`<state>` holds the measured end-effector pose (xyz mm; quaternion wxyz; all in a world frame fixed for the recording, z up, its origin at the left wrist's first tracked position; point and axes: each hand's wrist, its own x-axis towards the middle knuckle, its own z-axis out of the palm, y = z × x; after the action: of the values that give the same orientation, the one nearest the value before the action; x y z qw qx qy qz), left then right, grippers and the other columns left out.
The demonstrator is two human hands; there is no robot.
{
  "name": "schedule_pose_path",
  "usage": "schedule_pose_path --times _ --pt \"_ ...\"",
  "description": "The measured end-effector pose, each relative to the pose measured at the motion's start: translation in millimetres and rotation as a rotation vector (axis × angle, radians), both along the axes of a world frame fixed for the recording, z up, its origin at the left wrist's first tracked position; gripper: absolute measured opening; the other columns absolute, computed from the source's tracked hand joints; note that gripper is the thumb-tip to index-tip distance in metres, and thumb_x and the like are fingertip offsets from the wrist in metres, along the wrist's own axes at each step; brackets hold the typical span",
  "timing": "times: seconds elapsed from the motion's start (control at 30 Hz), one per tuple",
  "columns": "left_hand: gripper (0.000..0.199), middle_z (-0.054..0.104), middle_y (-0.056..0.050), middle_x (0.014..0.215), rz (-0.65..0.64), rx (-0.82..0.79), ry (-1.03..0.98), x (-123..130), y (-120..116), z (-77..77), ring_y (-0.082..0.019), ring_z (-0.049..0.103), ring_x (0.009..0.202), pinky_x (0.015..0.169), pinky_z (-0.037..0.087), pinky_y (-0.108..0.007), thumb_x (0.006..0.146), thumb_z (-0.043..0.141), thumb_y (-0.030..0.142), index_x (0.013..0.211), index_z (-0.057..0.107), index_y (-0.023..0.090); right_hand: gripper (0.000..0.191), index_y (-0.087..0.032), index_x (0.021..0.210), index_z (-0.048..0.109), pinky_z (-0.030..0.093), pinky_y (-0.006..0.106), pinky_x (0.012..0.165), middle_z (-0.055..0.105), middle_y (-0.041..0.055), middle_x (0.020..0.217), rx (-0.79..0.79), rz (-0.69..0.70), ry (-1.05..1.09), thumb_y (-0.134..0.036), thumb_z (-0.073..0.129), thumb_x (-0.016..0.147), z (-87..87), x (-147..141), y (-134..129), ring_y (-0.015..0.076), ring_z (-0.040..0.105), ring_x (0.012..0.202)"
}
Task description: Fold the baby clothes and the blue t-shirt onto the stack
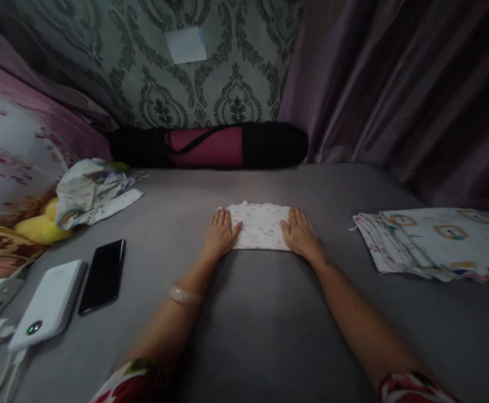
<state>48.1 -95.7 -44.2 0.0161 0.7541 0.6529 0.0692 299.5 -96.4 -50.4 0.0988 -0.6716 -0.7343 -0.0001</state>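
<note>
A white patterned cloth, folded into a flat rectangle, lies on the grey sheet in the middle of the view. My left hand rests palm down on its left end, fingers stretched out and pointing away from me. On the right end my right hand lies flat in the same way, its thumb on the cloth. Neither hand grips the fabric. A pale bracelet circles my left wrist.
Folded cloths are stacked at the right. Crumpled cloth lies at the left beside a yellow plush. A black phone and a cabled white power bank are nearer. A black and pink bag lies along the wall.
</note>
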Motion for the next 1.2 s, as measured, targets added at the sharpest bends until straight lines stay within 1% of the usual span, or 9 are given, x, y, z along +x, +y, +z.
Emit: schedule_pose_path --times 0.13,0.27,0.4,0.57,0.67,0.77,0.9,1.03,1.2 --pt "0.069 0.028 -0.019 0.153 0.016 -0.006 -0.039 1 0 1.7 -0.03 0.021 0.143 0.116 0.019 -0.046 0.096 0.021 0.051 0.144 0.032 0.003 0.068 0.006 0.144 0.03 0.023 0.042 0.113 0.027 0.0233 0.152 -0.023 0.005 -0.018 -0.041 0.02 0.096 2.2 1 -1 0.032 0.026 0.14" --pt "0.064 0.034 -0.017 0.15 0.048 0.053 -0.102 2 -4 8.6 -0.028 0.026 0.142 0.115 0.017 -0.051 0.096 0.022 0.049 0.142 0.038 0.008 0.066 0.002 0.144 0.033 0.015 0.049 0.115 0.028 0.0213 0.152 -0.005 0.006 -0.073 -0.042 0.019 0.097 14.7 -9 -2 0.032 0.024 0.14" --pt "0.06 0.038 -0.014 0.149 0.028 0.182 -0.111 4 -8 13.7 -0.026 0.028 0.141 0.117 0.01 -0.049 0.097 0.021 0.045 0.141 0.041 0.01 0.066 -0.004 0.147 0.03 0.011 0.047 0.116 0.025 0.0163 0.154 -0.004 0.137 -0.067 -0.045 0.017 0.097 24.2 -34 3 0.0282 0.02 0.143" --pt "0.06 0.038 -0.017 0.148 -0.014 0.071 -0.087 1 -7 6.0 -0.029 0.028 0.141 0.116 0.013 -0.051 0.097 0.025 0.045 0.14 0.041 0.006 0.068 -0.002 0.148 0.026 0.014 0.043 0.117 0.024 0.0156 0.155 -0.081 0.18 -0.025 -0.045 0.017 0.096 13.9 -47 14 0.0263 0.018 0.143" --pt "0.058 0.037 -0.018 0.149 -0.024 0.078 -0.12 0 -6 3.7 -0.029 0.028 0.141 0.115 0.013 -0.054 0.097 0.028 0.045 0.139 0.043 0.008 0.068 -0.001 0.148 0.026 0.014 0.044 0.116 0.025 0.016 0.155 -0.102 0.176 -0.029 -0.045 0.018 0.096 13.0 -46 18 0.0273 0.019 0.143" --pt "0.049 0.043 -0.016 0.145 0.005 0.093 -0.224 0 -2 5.6 -0.028 0.032 0.139 0.114 0.015 -0.055 0.097 0.03 0.04 0.133 0.049 0.013 0.067 -0.001 0.146 0.031 0.012 0.044 0.117 0.028 0.0172 0.153 -0.085 0.167 -0.034 -0.044 0.016 0.096 20.6 -56 21 0.0272 0.021 0.142" --pt "0.037 0.058 -0.012 0.133 0.09 0.114 -0.454 -5 7 5.1 -0.024 0.049 0.127 0.113 0.023 -0.051 0.096 0.035 0.03 0.127 0.054 0.019 0.067 -0.001 0.147 0.029 0.011 0.04 0.117 0.026 0.0165 0.154 -0.038 0.216 -0.015 -0.043 0.015 0.096 20.6 -80 24 0.0253 0.018 0.144" --pt "0.039 0.062 -0.013 0.126 0.136 0.117 -0.664 -19 17 0.0 -0.022 0.057 0.119 0.107 0.037 -0.04 0.089 0.045 0.019 0.127 0.055 0.016 0.068 0.0 0.147 0.028 0.012 0.04 0.117 0.027 0.0167 0.154 -0.089 0.22 -0.018 -0.044 0.017 0.095 12.5 -88 24 0.0257 0.02 0.143" --pt "0.042 0.065 -0.012 0.122 0.239 0.173 -0.854 -29 22 0.4 -0.02 0.059 0.115 0.101 0.044 -0.032 0.084 0.041 0.011 0.123 0.058 0.013 0.067 0.0 0.147 0.028 0.011 0.04 0.117 0.024 0.0179 0.154 -0.038 0.225 -0.01 -0.042 0.019 0.096 19.9 -105 26 0.0266 0.018 0.144"
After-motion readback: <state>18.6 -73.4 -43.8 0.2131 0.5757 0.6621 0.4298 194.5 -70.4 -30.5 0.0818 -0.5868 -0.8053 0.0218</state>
